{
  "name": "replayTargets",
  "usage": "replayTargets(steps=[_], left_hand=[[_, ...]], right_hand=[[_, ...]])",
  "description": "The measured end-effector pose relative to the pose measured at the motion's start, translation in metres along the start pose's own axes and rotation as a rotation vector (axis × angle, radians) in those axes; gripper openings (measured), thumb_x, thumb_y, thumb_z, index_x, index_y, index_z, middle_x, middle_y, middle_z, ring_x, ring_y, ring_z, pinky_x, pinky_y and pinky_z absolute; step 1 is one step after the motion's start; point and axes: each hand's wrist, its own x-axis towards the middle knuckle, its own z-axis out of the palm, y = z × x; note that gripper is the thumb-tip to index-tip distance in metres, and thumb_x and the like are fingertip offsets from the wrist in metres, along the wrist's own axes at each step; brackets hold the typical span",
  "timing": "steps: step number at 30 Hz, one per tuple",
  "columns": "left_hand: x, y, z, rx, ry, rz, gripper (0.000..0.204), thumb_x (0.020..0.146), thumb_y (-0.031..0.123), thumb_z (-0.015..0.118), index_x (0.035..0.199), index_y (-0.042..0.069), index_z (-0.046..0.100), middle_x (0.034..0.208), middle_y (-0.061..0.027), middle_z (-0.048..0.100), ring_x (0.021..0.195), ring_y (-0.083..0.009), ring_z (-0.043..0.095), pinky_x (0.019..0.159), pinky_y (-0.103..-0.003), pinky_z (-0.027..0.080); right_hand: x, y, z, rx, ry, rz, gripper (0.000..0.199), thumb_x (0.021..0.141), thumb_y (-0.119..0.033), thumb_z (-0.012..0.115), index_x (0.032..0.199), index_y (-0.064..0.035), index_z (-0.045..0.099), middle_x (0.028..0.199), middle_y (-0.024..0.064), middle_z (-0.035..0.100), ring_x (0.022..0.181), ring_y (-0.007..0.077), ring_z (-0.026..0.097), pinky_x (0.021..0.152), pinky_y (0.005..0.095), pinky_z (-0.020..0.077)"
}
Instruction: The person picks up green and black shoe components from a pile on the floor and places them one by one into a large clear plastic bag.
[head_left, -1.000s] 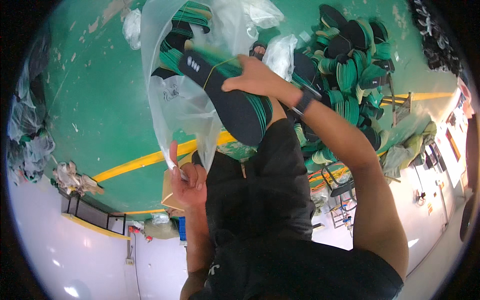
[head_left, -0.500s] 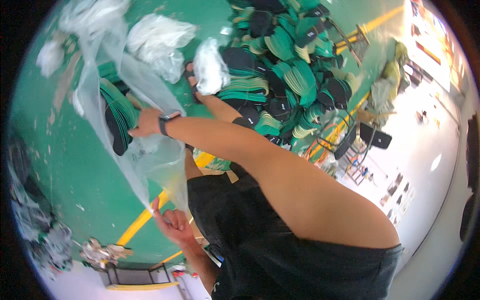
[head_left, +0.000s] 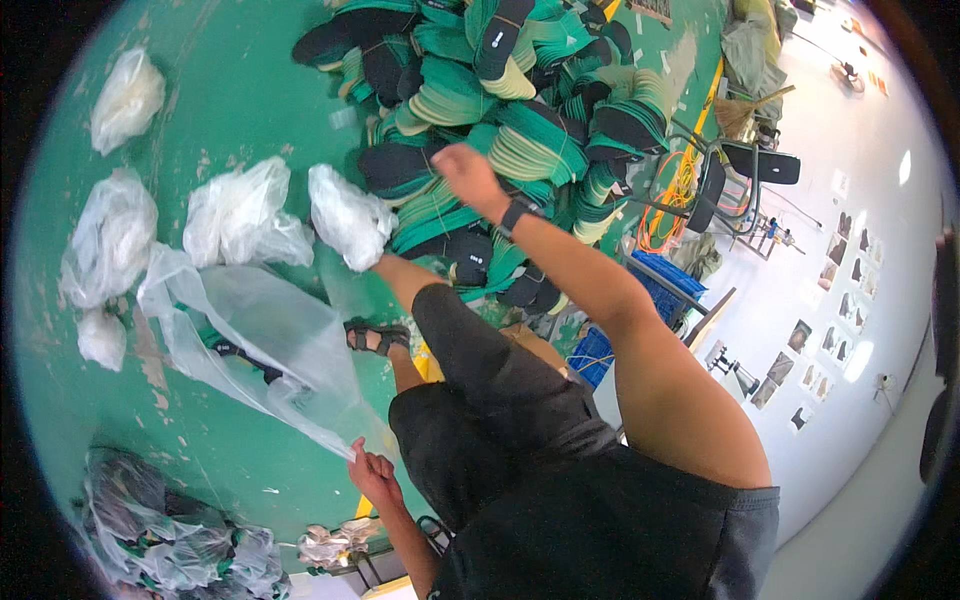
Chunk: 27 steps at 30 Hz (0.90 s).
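My left hand (head_left: 375, 478) is closed on the edge of a large clear plastic bag (head_left: 285, 320), which stretches away across the green floor. Inside the bag, toward its far end, lie some black and green insoles (head_left: 245, 360), partly blurred by the plastic. My right hand (head_left: 472, 180) is over a big heap of stacked green and black shoe insoles (head_left: 540, 140). Its fingers are extended and hold nothing that I can see. Beside the heap, near my foot, is a crumpled white plastic bag (head_left: 350, 215).
More crumpled clear bags (head_left: 245, 215) lie left of the heap. Bulky filled bags (head_left: 185, 535) sit at the lower left. To the right stand a black chair (head_left: 735, 175), a coiled yellow hose or cable (head_left: 672, 200) and a blue crate (head_left: 665, 285).
My right hand has left a stack of insoles at the bag and moved right, over the heap. The stack now shows inside the bag. My left hand still grips the bag's edge.
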Motion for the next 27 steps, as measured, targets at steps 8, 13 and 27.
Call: replayTargets(steps=[8,13,27], left_hand=[[0.015,0.023,0.033,0.164,0.094,-0.105,0.02,0.094,0.021,0.051,0.101,0.003,0.057,0.051,0.005,0.028,0.041,-0.0052,0.026,0.037,-0.022,0.023],[0.017,0.037,0.046,0.217,0.112,-0.13,0.022,0.095,0.022,0.051,0.104,0.002,0.056,0.053,0.0054,0.029,0.042,-0.0049,0.024,0.037,-0.023,0.022],[0.009,0.022,0.049,0.176,0.142,-0.147,0.019,0.094,0.017,0.051,0.106,0.003,0.056,0.055,0.0044,0.032,0.044,-0.0056,0.031,0.039,-0.021,0.028]], right_hand=[[0.233,0.132,-0.087,0.138,0.55,0.178,0.051,0.084,-0.047,0.06,0.076,0.0038,0.06,0.077,0.0158,0.063,0.072,0.0269,0.059,0.065,0.0402,0.0448],[0.272,0.129,-0.093,0.472,0.085,0.496,0.068,0.076,-0.056,0.066,0.113,0.001,0.059,0.093,0.0075,0.063,0.084,0.0186,0.059,0.078,0.0317,0.0465],[0.241,0.075,-0.031,-0.769,0.219,0.333,0.137,0.044,-0.079,0.07,0.126,0.0208,0.025,0.115,0.0321,0.053,0.104,0.0376,0.058,0.084,0.0361,0.0495]])
